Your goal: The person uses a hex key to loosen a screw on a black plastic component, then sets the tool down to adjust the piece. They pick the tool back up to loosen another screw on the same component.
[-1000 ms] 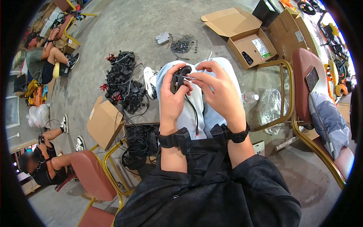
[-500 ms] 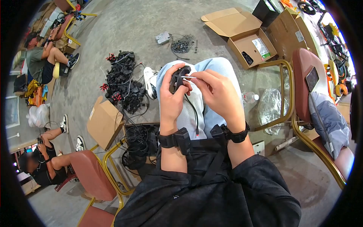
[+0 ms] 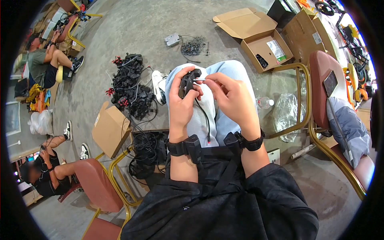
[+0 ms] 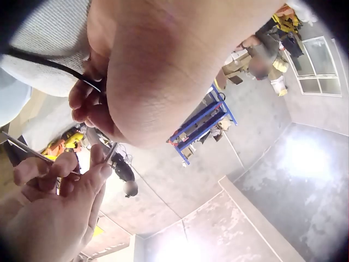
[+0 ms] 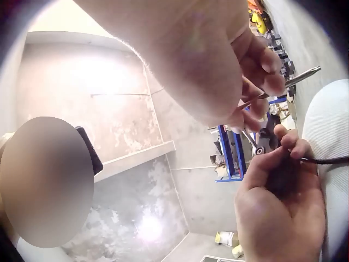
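Note:
Curled around a black plastic part [image 3: 187, 85], my left hand [image 3: 183, 102] holds it above the lap, thumb along its near side. A black cable [image 3: 206, 116] hangs from the part, with a red tip at its end. My right hand [image 3: 237, 100] pinches a thin metal shaft [image 3: 199, 80] that points at the part's right side. In the right wrist view, a second metal shaft [image 5: 304, 76] with a shaped tip sticks out between the right fingers, while the pinched one [image 5: 250, 139] reaches toward the left hand [image 5: 281, 213]. Fingers hide where it meets the part.
Tangled black parts [image 3: 133, 88] lie on the floor at left, near a cardboard box [image 3: 111, 130]. Ahead are a grey metal piece [image 3: 172, 40] and small parts. An open box [image 3: 262, 48], a bottle [image 3: 265, 103] and a chair [image 3: 322, 88] stand right. Two people sit at left.
The right fingers have curled in and drawn slightly right along the shaft. A pale rod that rose above the right hand no longer shows there. The left hand keeps its hold, nearly still.

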